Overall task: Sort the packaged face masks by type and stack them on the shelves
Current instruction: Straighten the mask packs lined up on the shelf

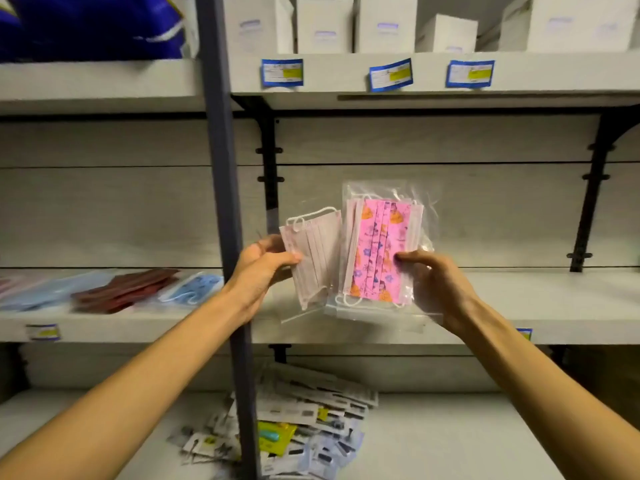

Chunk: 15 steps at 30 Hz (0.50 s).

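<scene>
Held: plain pink pack [313, 251] pinched in my left hand [263, 271], printed pink pack [381, 251] pinched in right hand [436, 289] (fingers curled), best shelved on separate stacks.

Dim, even indoor light; soft shadows lie under each shelf [519, 299]. Wide-angle bending curves the edges, and the left side is blurred throughout.

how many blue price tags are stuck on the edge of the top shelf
3: a left tag near the dark post, a middle tag, and a right tag. More could lie outside the picture.
</scene>
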### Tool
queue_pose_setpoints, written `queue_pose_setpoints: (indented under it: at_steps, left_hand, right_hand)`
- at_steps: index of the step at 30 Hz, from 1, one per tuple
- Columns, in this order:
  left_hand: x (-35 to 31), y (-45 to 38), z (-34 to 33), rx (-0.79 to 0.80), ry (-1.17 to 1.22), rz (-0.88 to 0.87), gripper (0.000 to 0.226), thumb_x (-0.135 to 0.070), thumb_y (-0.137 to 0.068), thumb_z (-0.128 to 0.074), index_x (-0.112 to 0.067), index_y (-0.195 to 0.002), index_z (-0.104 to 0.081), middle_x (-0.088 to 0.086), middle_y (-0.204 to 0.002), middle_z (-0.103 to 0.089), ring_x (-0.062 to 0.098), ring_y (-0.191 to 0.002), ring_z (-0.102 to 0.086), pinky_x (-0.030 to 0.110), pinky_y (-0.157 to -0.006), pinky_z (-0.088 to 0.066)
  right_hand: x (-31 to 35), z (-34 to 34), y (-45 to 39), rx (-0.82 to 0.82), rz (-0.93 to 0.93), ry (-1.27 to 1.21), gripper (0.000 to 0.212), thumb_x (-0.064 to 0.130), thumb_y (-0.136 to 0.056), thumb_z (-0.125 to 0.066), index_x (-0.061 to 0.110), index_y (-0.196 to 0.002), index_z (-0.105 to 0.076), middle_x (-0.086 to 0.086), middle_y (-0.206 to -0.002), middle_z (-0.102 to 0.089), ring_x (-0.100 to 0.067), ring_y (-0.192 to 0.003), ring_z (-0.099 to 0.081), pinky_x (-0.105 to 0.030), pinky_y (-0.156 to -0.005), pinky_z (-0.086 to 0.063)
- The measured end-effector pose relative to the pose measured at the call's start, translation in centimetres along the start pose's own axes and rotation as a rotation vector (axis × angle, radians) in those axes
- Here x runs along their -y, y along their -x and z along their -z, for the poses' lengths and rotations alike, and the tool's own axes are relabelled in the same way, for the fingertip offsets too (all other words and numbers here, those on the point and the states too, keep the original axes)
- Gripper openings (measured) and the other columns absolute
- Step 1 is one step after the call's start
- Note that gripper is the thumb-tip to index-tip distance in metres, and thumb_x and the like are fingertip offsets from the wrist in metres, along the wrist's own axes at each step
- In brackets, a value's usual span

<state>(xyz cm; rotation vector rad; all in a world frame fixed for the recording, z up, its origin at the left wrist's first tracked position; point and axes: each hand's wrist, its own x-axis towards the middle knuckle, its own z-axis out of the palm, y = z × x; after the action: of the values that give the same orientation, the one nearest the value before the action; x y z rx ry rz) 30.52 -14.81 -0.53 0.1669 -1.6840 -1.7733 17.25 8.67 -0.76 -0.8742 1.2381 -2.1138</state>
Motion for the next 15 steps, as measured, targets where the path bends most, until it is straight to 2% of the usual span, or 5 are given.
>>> queue_pose_setpoints:
  at_steps: [3,8,11,13,15]
  left_hand:
    - [-1.8,3.5,5.2,-0.015,-0.086,-0.089,0.027,0.008,-0.083,-0.072,-0.009,-0.105,-0.074,0.007,-0.101,-0.077,0.018,-0.094,-0.073,0.029,-0.084,-0.06]
    - [-4.0,8.6,15.5,-0.1,-0.399,-0.178,0.029,0.014,-0.083,-0.069,0.003,-0.11,-0.072,0.012,-0.1,-0.074,0.004,-0.082,-0.071,0.015,-0.08,-0.056]
    - [-5.4,10.9,21.4,-0.178,-0.538,-0.224,0.029,0.017,-0.084,-0.067,0.005,-0.11,-0.073,0.003,-0.093,-0.075,-0.007,-0.074,-0.069,0.01,-0.077,-0.054]
    - [-6.1,12.4,25.2,-0.214,-0.625,-0.26,0.028,0.014,-0.084,-0.07,-0.007,-0.1,-0.078,-0.01,-0.085,-0.077,-0.003,-0.08,-0.071,0.015,-0.082,-0.055]
    - [-6.5,13.6,28.7,-0.263,-0.73,-0.29,0.027,0.01,-0.087,-0.07,-0.013,-0.096,-0.081,-0.006,-0.091,-0.079,0.006,-0.091,-0.073,0.024,-0.087,-0.056]
  right_hand:
    - [-2.1,-4.9,1.2,-0.013,-0.023,0.03,0.023,0.012,-0.095,-0.053,0.006,-0.113,-0.065,-0.006,-0.099,-0.078,-0.01,-0.075,-0.075,-0.022,-0.061,-0.058]
    - [-7.7,-12.4,2.3,-0.069,-0.038,0.304,0.032,0.035,-0.079,-0.068,0.021,-0.107,-0.073,0.026,-0.09,-0.074,0.019,-0.07,-0.064,-0.022,-0.07,-0.033]
    - [-11.4,-17.8,1.6,0.012,-0.066,0.295,0.018,0.022,-0.09,-0.065,0.015,-0.103,-0.074,0.018,-0.087,-0.077,0.011,-0.077,-0.07,-0.015,-0.068,-0.047]
    - [-13.4,-20.9,0.8,0.074,-0.089,0.306,0.018,0.016,-0.092,-0.064,0.008,-0.106,-0.072,0.011,-0.087,-0.079,0.002,-0.078,-0.073,-0.008,-0.058,-0.052]
    - [-14.9,-24.0,0.0,0.105,-0.13,0.308,0.022,0.014,-0.091,-0.067,0.003,-0.11,-0.07,0.001,-0.086,-0.079,-0.009,-0.073,-0.076,-0.013,-0.052,-0.053]
